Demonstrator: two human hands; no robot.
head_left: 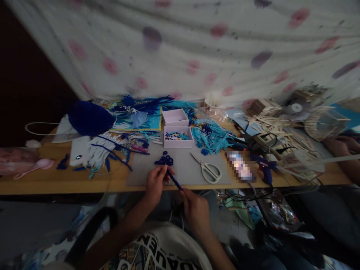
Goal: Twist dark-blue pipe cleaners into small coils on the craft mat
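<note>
A dark blue pipe cleaner runs slantwise between my two hands. My left hand pinches its upper end, close to a cluster of dark blue curled loops above the grey mat. My right hand grips the lower end, just off the table's front edge. Whether the pipe cleaner is joined to the loops I cannot tell, as my left fingers cover that spot. White-handled scissors lie on the mat to the right, apart from both hands.
An open white box of beads stands behind my hands. Light blue pipe cleaner pieces are heaped beside it. A lit phone and a blue glue gun lie at right. Another person's hand is at the far right.
</note>
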